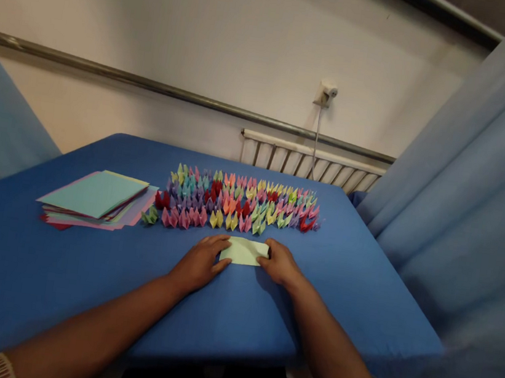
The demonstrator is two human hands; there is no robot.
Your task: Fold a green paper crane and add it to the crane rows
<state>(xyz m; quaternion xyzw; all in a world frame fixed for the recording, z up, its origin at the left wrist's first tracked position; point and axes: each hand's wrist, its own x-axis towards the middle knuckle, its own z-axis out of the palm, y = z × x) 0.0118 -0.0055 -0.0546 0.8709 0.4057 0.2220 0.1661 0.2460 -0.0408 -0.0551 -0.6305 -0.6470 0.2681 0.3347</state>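
A pale green folded paper (245, 251) lies flat on the blue table (37, 272) in front of me. My left hand (200, 261) rests at its left end, fingers bent and pressing on the paper's edge. My right hand (280, 262) presses on its right end with the fingers curled down. Just beyond the paper stand several rows of small folded paper pieces (239, 203) in pink, yellow, red, purple and green.
A stack of coloured paper sheets (97, 198) lies at the left, a teal sheet on top. Blue curtains hang at the right (474, 199) and far left. A radiator (312, 163) and a wall socket (325, 92) stand behind the table.
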